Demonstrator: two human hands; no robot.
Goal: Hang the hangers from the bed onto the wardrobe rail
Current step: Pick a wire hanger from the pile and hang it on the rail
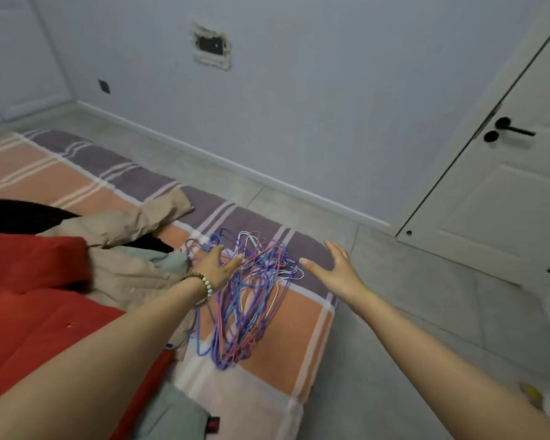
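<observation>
I see my left hand (215, 268) stretched out over the upper left edge of the hangers (251, 300). Its fingers (216, 251) are straight and spread wide, with the thumb pointing right across the wires. I cannot tell whether they touch the pile or hover just above it. They grip nothing. A beaded bracelet (205, 287) sits on that wrist.

My right hand (335, 269) is flat and wide too, holding nothing. It is just to the right of the pile, above the corner of the bed (299, 331), and clear of the wires.

The hangers are thin purple, blue, pink and white ones, tangled in one heap on the striped cover. They lie between my two sets of fingers and reach back toward me beneath them.

Left of my left fingers lies a crumpled tan garment (124, 223), with a grey-green cloth (172, 260) just beside them. A red garment (29, 281) and something black (16, 214) lie further left.

Well beyond my right fingers, across the tiled floor (426, 312), stands a white door (505, 211) with a black handle (511, 130).
</observation>
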